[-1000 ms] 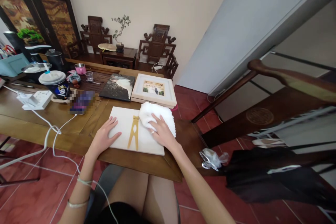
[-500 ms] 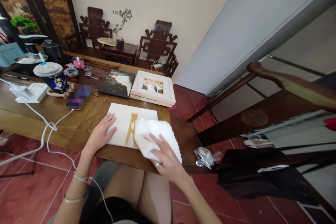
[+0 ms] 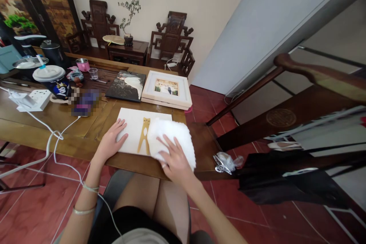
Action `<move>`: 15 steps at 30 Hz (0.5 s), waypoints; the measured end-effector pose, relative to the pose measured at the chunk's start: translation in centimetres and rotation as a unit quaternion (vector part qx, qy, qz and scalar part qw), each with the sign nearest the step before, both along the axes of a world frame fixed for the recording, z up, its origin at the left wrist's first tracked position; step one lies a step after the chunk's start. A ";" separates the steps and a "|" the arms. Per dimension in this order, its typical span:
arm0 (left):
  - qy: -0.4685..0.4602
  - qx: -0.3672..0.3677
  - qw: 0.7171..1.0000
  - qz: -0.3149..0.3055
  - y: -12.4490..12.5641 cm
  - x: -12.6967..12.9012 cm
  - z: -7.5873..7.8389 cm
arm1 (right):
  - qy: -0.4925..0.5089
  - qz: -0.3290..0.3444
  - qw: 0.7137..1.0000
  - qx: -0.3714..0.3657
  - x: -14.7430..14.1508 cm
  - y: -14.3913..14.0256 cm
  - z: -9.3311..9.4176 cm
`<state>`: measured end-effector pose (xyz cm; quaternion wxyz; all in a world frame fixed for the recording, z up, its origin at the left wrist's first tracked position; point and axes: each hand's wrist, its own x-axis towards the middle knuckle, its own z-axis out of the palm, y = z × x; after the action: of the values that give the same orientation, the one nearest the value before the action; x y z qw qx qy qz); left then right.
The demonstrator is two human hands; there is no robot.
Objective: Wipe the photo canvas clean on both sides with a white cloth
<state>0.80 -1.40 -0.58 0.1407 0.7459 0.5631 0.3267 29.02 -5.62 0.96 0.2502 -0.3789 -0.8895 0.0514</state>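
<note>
A flat white panel (image 3: 131,129) lies near the table's front edge. Fixed or resting on its middle is a gold two-legged piece (image 3: 144,131), shaped like a frame stand, with small holes at the top. My left hand (image 3: 113,139) lies open on the panel's left side, fingers stretched out and thumb apart. Over the panel's right part spreads a fluffy white cloth (image 3: 184,135), which hides that side. My right hand (image 3: 174,158), with a ring on one finger, presses down into the cloth with its fingers bent and spread, keeping hold of it.
Behind the panel sit a dark photo print (image 3: 126,85) and white framed photos (image 3: 185,95), stacked. To the left are a phone (image 3: 85,103) with a cable, a lidded cup (image 3: 55,80) and a power strip (image 3: 31,101). A wooden chair (image 3: 257,126) stands at the right.
The view has tilted slightly. My right hand and the cloth have shifted a little away from me over the panel; my left hand stays on the panel's left side.
</note>
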 end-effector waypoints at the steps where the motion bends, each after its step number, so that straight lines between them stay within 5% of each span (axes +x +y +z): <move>1: -0.004 -0.001 1.000 0.001 0.0 0.0 0.0 | -0.003 -0.001 1.000 0.004 0.1 -1.6 0.1; 4: -0.009 -0.006 1.000 0.001 0.0 0.1 0.1 | -0.008 0.013 1.000 0.007 0.4 -4.1 0.1; 6: -0.005 -0.006 1.000 0.001 0.0 0.1 0.1 | 0.000 0.030 1.000 0.002 0.8 -3.3 0.1; 15: 0.024 0.015 1.000 0.001 0.2 -0.2 -0.2 | -0.026 -0.038 0.998 -0.037 -2.2 8.6 0.6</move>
<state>0.56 -1.18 -0.75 0.1155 0.7548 0.5623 0.3174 26.85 3.02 1.55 0.2143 -0.4228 -0.8781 0.0649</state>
